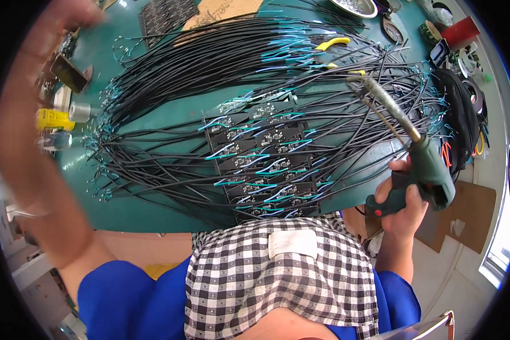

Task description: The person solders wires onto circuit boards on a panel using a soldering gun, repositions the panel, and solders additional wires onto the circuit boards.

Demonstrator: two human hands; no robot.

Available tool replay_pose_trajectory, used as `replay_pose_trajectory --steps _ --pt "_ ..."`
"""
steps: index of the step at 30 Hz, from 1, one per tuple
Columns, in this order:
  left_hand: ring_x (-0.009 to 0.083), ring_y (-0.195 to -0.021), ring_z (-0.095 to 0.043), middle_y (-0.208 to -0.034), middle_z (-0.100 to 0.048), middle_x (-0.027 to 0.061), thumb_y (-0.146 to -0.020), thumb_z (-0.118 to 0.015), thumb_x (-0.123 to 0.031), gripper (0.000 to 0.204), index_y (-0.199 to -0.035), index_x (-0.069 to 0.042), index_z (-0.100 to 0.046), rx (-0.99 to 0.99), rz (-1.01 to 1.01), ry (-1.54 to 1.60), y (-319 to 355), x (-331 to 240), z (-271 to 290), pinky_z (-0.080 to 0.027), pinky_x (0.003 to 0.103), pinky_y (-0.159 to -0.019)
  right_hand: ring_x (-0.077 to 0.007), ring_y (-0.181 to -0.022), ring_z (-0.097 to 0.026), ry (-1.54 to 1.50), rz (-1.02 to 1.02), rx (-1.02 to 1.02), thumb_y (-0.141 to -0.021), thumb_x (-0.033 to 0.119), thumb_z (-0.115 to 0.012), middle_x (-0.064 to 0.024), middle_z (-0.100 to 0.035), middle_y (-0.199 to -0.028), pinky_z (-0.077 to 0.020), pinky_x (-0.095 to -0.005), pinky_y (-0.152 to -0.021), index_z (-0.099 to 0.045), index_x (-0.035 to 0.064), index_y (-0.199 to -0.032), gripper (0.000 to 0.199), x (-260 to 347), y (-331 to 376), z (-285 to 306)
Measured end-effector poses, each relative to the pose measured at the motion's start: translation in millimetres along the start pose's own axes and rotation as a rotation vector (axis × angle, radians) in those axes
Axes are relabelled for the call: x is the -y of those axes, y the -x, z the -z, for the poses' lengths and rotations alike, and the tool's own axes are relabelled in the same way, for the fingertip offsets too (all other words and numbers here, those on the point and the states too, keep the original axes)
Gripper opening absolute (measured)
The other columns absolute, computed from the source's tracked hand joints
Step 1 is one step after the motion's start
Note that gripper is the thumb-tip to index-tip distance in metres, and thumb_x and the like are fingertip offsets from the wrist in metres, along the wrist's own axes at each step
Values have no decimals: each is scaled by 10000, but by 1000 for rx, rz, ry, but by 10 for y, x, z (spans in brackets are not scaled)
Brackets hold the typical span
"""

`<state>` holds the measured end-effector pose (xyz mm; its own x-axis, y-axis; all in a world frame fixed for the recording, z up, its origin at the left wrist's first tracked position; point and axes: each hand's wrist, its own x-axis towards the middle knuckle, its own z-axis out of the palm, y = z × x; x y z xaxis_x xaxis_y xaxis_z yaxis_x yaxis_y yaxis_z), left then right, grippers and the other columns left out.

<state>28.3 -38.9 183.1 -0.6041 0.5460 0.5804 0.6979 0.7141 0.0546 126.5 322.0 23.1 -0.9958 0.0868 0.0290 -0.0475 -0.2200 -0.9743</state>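
In the head view, your right hand (403, 207) was closed in a full grip around the green handle of a pistol-shaped soldering gun (415, 164), held at the right edge of the green surface (153, 209). The gun's long metal barrel slanted up and to the left, its tip hanging over the black wires (198, 62) near the yellow-handled pliers (332, 43) — whether the tip touched a wire, you could not tell from this picture.

Your left hand (68, 14) was raised high at the upper left, blurred, with the forearm sweeping down the left side of the frame; whether its grip was wide, narrow or holding something cannot be told.

Between your arms, a row of small black circuit boards (266, 164) lay on the surface, stepping down toward you, each with short blue and teal leads soldered across it. Long black wires fanned out over and around the boards, their stripped teal ends bunched at the left and right.

At the left edge stood a yellow container (52, 119) and a small metal cylinder (79, 111), just beside each other. At the far right lay a heap of black cable (462, 110) and a red box (462, 31) — well apart from the boards. A checked cloth (277, 277) covered your front.
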Motion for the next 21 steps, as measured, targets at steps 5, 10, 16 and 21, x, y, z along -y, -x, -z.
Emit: replay_pose_trajectory --steps 5,10,16,21 --pt "219 -618 -555 -717 -524 48 -675 -632 -69 158 -832 -79 -623 371 159 247 874 -598 -1046 -453 333 -516 -144 -553 -555 36 -249 78 -823 381 -633 -134 -592 -960 -405 -235 -467 -447 -35 -1232 611 67 254 83" --pt "159 -593 -504 -694 -470 9 -680 -622 -126 198 -874 -85 -635 270 185 161 1029 -779 -1238 -386 288 -500 -142 -669 -585 76 -523 213 -794 338 -635 -74 -622 -741 -439 -255 -589 -549 0 -1127 482 87 477 177" --pt "146 -578 -497 -698 -481 3 -688 -614 -122 203 -886 -92 -646 362 101 120 976 -743 -1178 -378 282 -499 -166 -746 -635 419 -374 409 -724 141 -646 -81 -650 -847 -484 -267 -704 -572 17 -1035 342 70 407 202" --pt "194 -648 -563 -759 -573 35 -653 -639 -82 225 -877 -68 -658 282 137 185 938 -718 -1236 -438 311 -554 -166 -641 -618 752 -132 409 -849 290 -563 -75 -647 -735 -479 -289 -688 -596 12 -996 317 -67 411 133"
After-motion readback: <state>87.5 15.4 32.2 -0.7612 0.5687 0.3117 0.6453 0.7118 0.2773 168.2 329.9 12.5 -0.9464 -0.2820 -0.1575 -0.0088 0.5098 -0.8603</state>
